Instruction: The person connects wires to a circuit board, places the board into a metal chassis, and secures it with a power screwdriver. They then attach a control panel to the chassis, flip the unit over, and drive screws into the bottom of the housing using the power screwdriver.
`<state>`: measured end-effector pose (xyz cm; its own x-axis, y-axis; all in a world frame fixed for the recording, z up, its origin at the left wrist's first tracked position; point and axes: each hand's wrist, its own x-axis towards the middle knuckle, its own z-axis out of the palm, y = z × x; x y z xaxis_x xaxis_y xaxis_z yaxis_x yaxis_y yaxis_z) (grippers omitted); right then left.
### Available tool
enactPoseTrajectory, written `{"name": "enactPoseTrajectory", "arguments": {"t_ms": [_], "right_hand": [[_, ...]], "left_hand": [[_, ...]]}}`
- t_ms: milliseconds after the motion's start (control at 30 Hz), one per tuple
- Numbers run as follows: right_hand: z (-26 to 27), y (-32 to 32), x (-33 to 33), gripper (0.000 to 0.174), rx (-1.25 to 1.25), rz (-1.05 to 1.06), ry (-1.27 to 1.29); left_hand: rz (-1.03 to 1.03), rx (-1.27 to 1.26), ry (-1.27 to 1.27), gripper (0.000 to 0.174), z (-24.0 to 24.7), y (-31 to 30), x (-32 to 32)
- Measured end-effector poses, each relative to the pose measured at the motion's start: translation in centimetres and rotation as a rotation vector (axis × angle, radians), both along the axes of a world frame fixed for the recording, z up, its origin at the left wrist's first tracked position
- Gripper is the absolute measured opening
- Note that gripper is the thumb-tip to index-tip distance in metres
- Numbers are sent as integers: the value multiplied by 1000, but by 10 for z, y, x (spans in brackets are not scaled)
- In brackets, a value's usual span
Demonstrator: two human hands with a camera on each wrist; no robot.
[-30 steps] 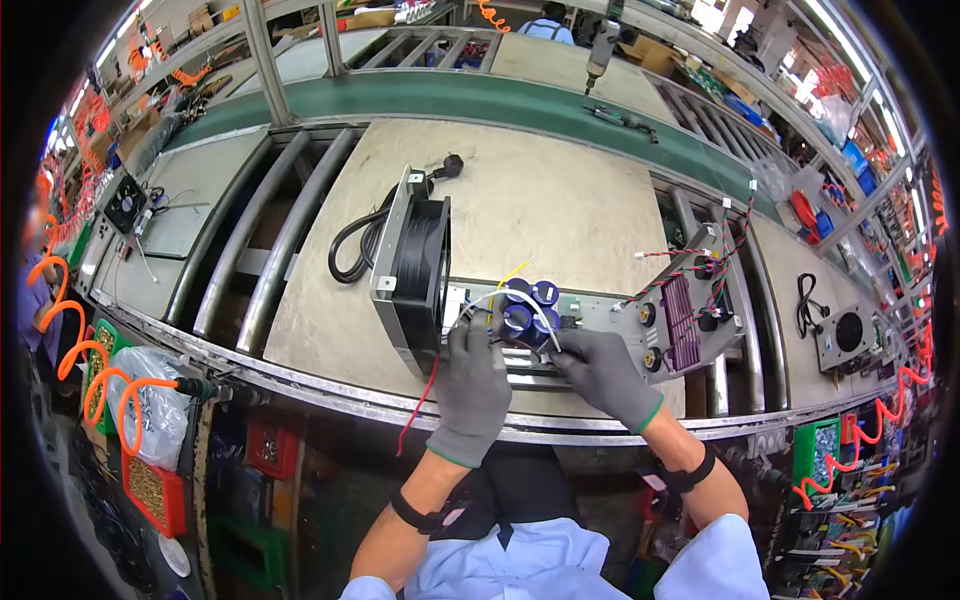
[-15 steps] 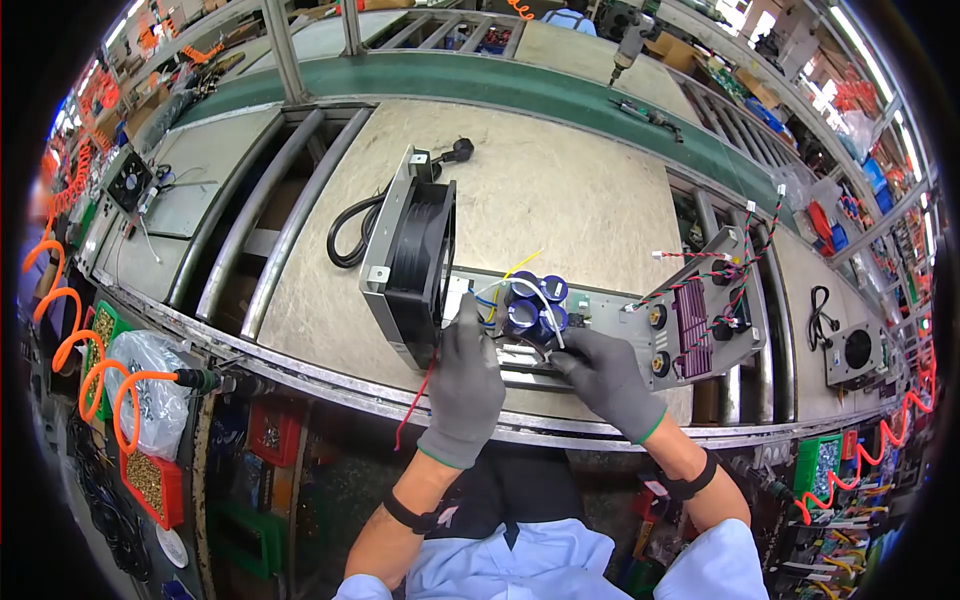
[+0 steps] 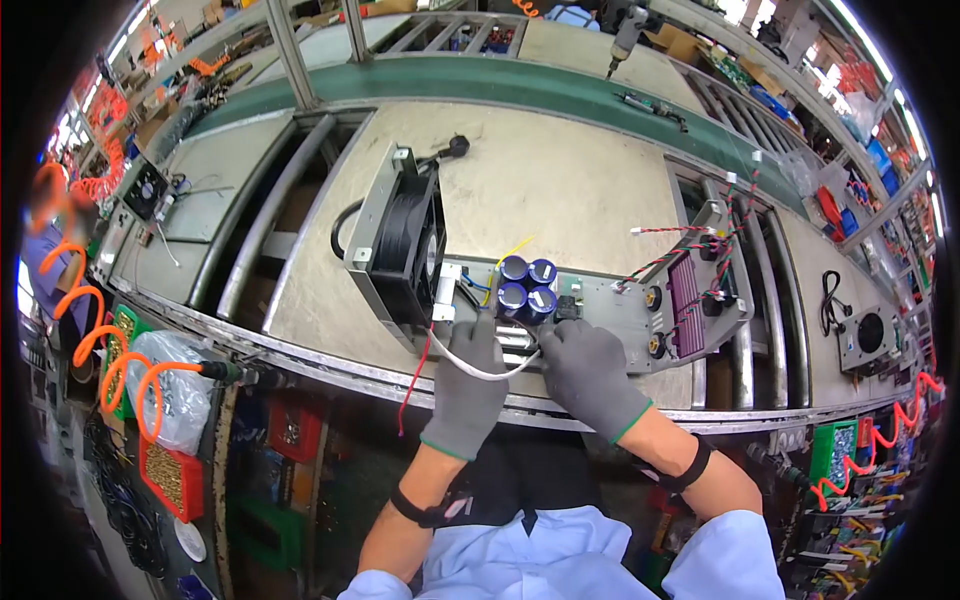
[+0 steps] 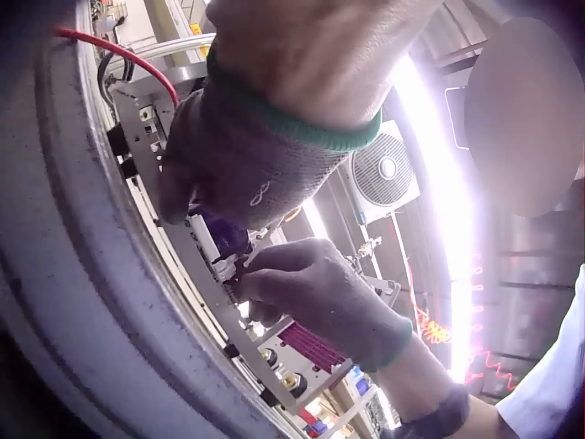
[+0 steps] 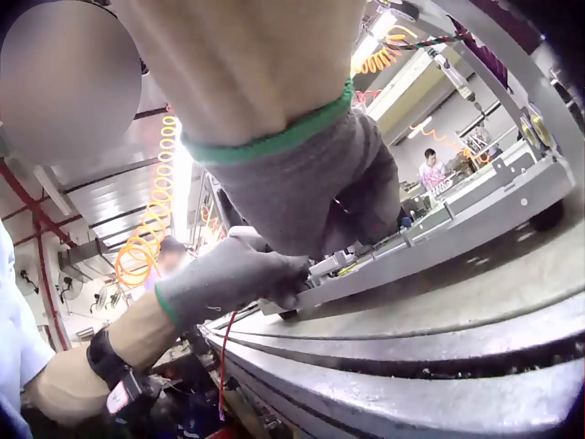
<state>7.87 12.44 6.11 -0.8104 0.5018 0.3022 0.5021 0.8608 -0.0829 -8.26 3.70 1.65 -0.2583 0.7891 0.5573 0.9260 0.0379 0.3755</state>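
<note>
White wire loops between left hand and right hand, each pinching it; routing seems underway, next needing careful feeding past capacitors.

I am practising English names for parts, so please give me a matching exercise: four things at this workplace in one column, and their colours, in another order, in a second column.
Things:
1. fan
2. capacitors
3. heat sink
4. conveyor belt

Colours:
a. purple
b. green
c. black
d. blue

Right pairs: 1-c, 2-d, 3-a, 4-b.
</note>
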Motion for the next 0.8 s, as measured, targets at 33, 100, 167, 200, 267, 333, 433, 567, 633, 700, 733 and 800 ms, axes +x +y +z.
{"name": "enactPoseTrajectory", "arguments": {"t_ms": [33,100,167,200,267,333,433,567,633,700,733,800], "right_hand": [[-3,-3,1,29,20,8,5],[-2,-7,3,29,49,23,11],[-1,-12,4,30,68,29,17],[0,-13,2,31,66,27,19],[3,-16,1,32,63,22,21],[7,-13,0,23,64,12,7],[14,-14,-4,18,-20,-22,20],[21,0,-8,28,-279,-150,74],[17,8,-9,34,-420,-202,145],[14,12,-8,35,-524,-227,203],[15,12,-9,36,-583,-237,229],[22,12,-10,38,-626,-280,215]], "left_hand": [[-26,18,-134,33,5,-11,4],[27,86,-234,32,14,-36,11],[116,210,-304,36,11,-56,17],[106,283,-376,37,9,-55,16],[84,427,-525,39,13,-53,21],[21,325,-408,41,21,-45,15],[3,279,-157,44,37,-19,6],[99,52,-154,41,44,19,-2],[163,-53,-135,42,47,26,-4],[135,-102,-167,45,39,34,-6],[124,-132,-184,47,34,36,-7],[146,-192,-176,48,27,42,-7]]}}
